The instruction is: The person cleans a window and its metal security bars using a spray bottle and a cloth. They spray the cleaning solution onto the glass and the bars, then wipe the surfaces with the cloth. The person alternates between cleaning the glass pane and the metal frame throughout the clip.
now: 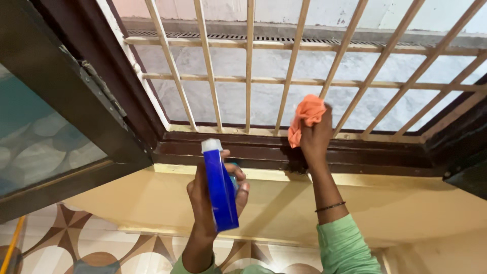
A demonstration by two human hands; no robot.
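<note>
Blue spray bottle (220, 189) with a white cap, upright in the left hand (213, 200), fingers wrapped tight around it, below a dark brown window sill (385, 155). Right hand (315, 139) (a thin bracelet at the wrist) clutches an orange cloth (306, 117), pressing it where the sill meets the cream window grille (248, 66). An open window pane (35, 132) hangs at left.

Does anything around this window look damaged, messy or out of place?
Mostly no. The window frame shows a dark smudged patch just below the right hand, which presses an orange cloth there. The left hand holds a blue spray bottle upright. The grille bars look straight and intact.
</note>
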